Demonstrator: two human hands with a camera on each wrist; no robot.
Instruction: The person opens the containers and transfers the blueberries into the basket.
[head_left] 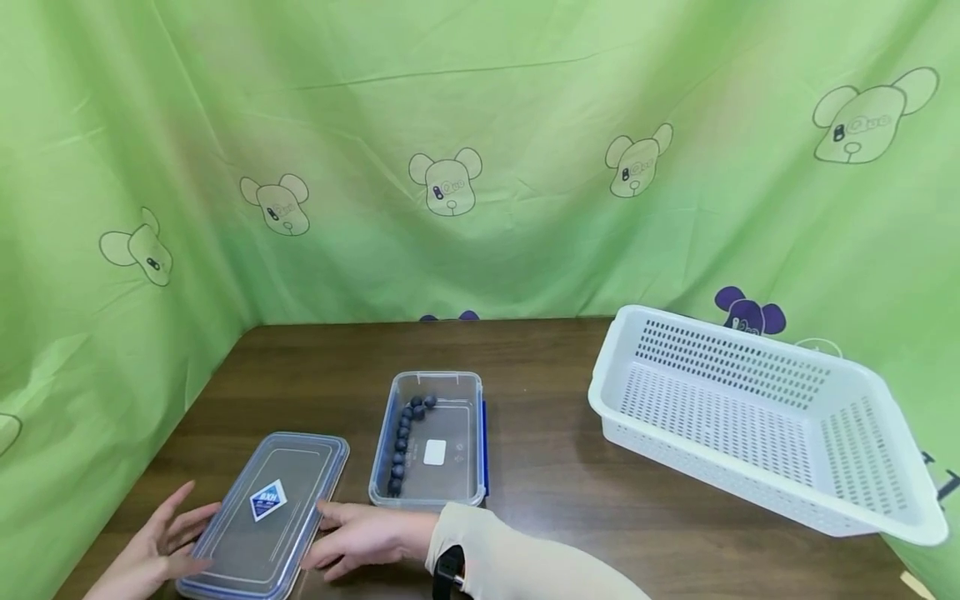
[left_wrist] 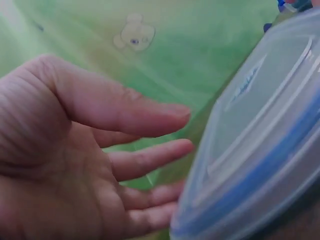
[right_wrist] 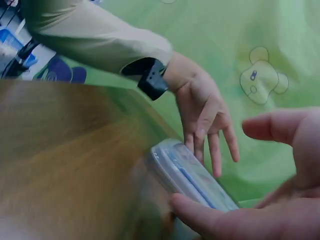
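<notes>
Clear lid [head_left: 264,517] with blue rim lies flat on bench [head_left: 570,492] at near-left edge, left hand [head_left: 153,550] at its 9 o'clock and right hand [head_left: 367,537] at its 3 o'clock, both with fingers straight, touching its edges, gripping nothing. Open clear box [head_left: 433,442] holding a row of blueberries [head_left: 401,446] sits just at lid's 1 o'clock, touching nothing. White perforated basket [head_left: 757,417] is well apart at 3 o'clock; green cloth [head_left: 480,125] hangs behind.
</notes>
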